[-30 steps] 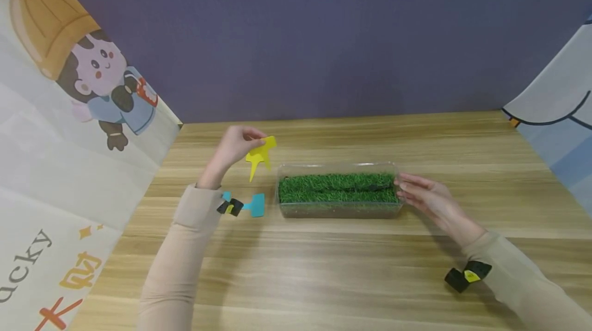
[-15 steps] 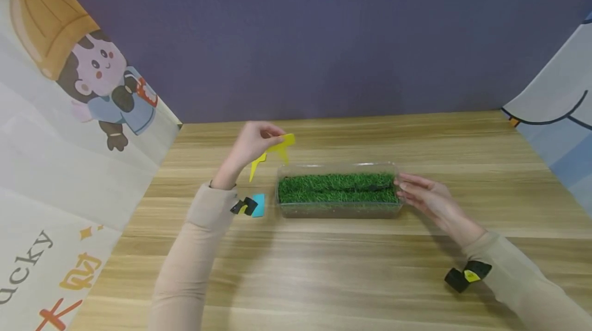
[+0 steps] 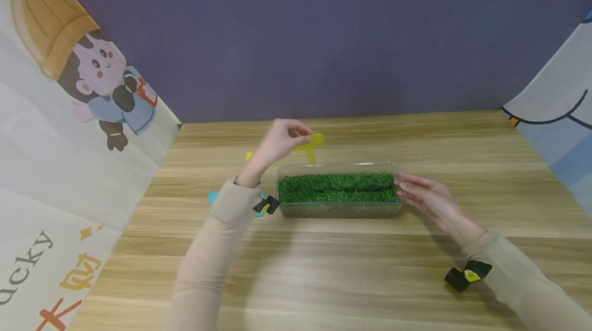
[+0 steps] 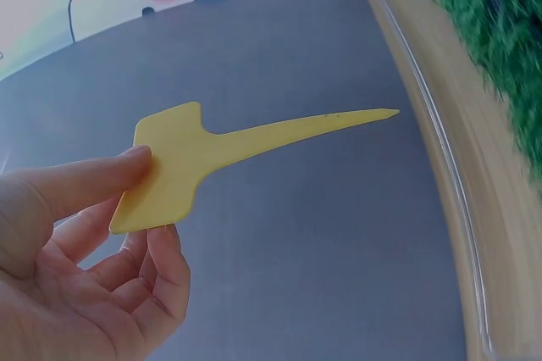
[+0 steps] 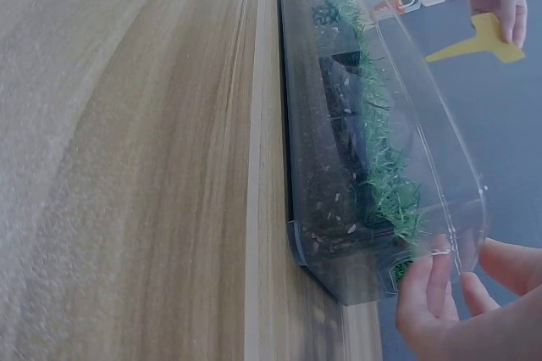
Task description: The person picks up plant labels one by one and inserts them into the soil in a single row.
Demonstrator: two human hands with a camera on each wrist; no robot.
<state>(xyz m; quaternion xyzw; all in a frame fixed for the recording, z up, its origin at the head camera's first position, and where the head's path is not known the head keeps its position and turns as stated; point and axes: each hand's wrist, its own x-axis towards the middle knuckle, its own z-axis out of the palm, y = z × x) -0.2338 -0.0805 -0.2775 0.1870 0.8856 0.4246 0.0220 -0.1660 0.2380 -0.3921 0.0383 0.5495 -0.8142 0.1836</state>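
A yellow T-shaped plant label [image 4: 178, 166] is pinched by its wide head between the thumb and fingers of my left hand [image 3: 282, 143]. Its pointed stem hangs down just above the back rim of a clear plastic box [image 3: 339, 211] in the head view. Strips of green artificial grass [image 3: 337, 182] lie over dark soil inside this box. My right hand [image 3: 432, 200] holds the box's right end, with thumb and fingers at the rim in the right wrist view. Behind the left wrist, part of another yellow label [image 3: 248, 156] shows on the table.
Blue label pieces [image 3: 212, 197] lie left of the box, partly covered by the left sleeve. The wooden table [image 3: 351, 269] meets a dark blue backdrop [image 3: 342, 38] at the back. Printed panels [image 3: 55, 166] stand on both sides.
My left hand has moved right with the yellow label, from left of the box to over its back left part. My right hand and the box have stayed in place.
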